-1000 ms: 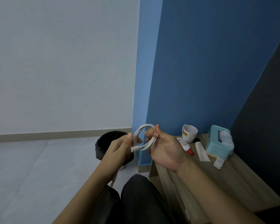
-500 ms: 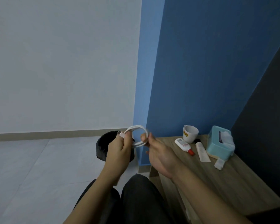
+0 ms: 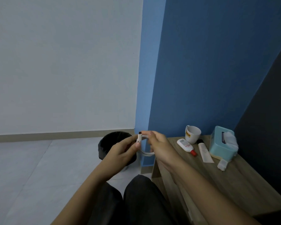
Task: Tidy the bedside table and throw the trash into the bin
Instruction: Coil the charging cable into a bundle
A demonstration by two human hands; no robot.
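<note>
Bottom centre of frame: the person's knees (image 3: 136, 200) in dark trousers, with both forearms rising from the lower edge toward mid-frame.

Mid-frame, just below centre: the left hand (image 3: 122, 150) pinches the plug end of a white cable (image 3: 146, 153) between thumb and fingers, plug pointing up. The right hand (image 3: 161, 145) is curled around the other side of the coil. It is motion-blurred, so which fingers bear on the cable cannot be told. The cable hangs as a small loop between the two hands, in the air, clear of the table.

Just behind the left hand: the black bin (image 3: 110, 141) on the floor, partly covered by the hand. Its contents are not visible.

Right of centre: the bedside table (image 3: 243, 189). On it, near to far, are a small crumpled white scrap (image 3: 222, 164), a pale tube (image 3: 204, 152) lying flat, a white bottle (image 3: 186, 145) with a red cap lying on its side, a teal tissue box (image 3: 221, 142) and a white mug (image 3: 192, 133) against the blue wall.

Assessment: the cable appears almost wound but not yet set down. The scrap, likely trash, remains unbinned. The bottle and tube lie loose and probably need straightening. The task seems early to midway.
</note>
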